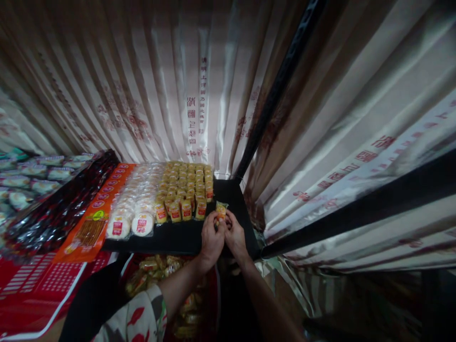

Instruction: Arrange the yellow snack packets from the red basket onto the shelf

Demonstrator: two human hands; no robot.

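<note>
Between my two hands, above the black shelf [171, 239], is a small yellow wrapped snack pack [221, 209] with a red and orange label. My left hand [213, 237] pinches it from the left, and my right hand [235, 235] grips its right side. Just left of my hands stand rows of matching yellow snack packs [185, 209], set upright and close together. Farther left lie stacks of round white wrapped cakes [143, 223] with red labels. Below the shelf, partly covered by my left forearm, a red basket [218, 297] holds more loose yellow packs [187, 318].
An orange snack bag [85, 223] and a long bundle of dark wrapped sticks [53, 213] lie at the left, beside green-and-white packets [32, 171]. A red plastic basket [39, 289] is at lower left. Pale printed curtains [171, 85] and a dark pole [274, 95] stand behind.
</note>
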